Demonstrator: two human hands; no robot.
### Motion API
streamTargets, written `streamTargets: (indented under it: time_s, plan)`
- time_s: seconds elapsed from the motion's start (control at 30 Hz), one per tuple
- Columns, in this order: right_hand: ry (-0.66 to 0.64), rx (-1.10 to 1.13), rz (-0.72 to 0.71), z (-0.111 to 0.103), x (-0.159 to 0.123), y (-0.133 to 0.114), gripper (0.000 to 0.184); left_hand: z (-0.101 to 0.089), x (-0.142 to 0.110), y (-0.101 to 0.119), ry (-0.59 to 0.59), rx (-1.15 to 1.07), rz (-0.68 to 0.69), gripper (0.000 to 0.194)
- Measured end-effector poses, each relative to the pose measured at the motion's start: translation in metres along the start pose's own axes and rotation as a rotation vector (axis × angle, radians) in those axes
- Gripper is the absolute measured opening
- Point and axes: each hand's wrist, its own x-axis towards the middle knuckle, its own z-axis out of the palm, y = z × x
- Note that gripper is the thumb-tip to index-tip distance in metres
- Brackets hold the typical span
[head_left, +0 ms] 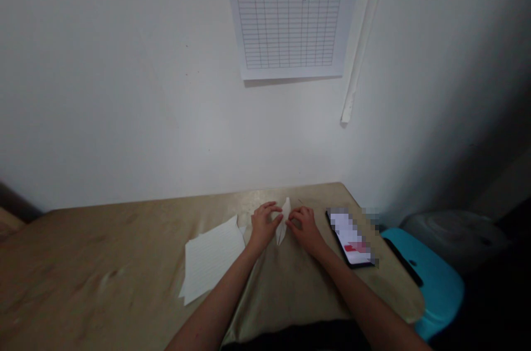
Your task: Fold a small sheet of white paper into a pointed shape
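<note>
In the head view, a folding step seems in hand: the left hand (262, 225) and right hand (306, 229), fingers drawn narrow, pinch opposite edges of a folded white paper (285, 219) between them. Lined sheets (215, 258) lie left of the left fingers, a smartphone (347, 240) right of the right ones. The next move likely calls for one steadying hand while the other creases.

2 bare forearms (224, 295) slant inward before me, the left hand (262, 225) and right hand (306, 228) close together, fingers (270, 208) bent, thumbs (276, 221) pointing toward each other.
</note>
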Motion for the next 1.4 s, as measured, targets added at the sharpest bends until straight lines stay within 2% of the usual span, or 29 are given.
streamTargets:
  time_s: [0.8, 1.0, 1.23, 1.4]
  plan:
    - [-0.026, 0.003, -0.009, 0.001, -0.001, -0.001, 0.008, 0.003, 0.005, 0.005, 0.011, 0.025, -0.09, 0.016]
    - [-0.032, -0.009, -0.011, 0.002, -0.002, 0.0, 0.008, 0.001, -0.002, 0.013, -0.009, 0.095, -0.064, 0.015]
    - [-0.034, 0.009, -0.014, 0.001, -0.002, -0.004, 0.01, -0.004, -0.006, 0.022, -0.047, 0.215, 0.034, 0.015]
    - [-0.042, -0.019, -0.021, -0.001, -0.003, -0.007, 0.008, -0.004, -0.005, 0.023, -0.089, 0.213, 0.038, 0.013]
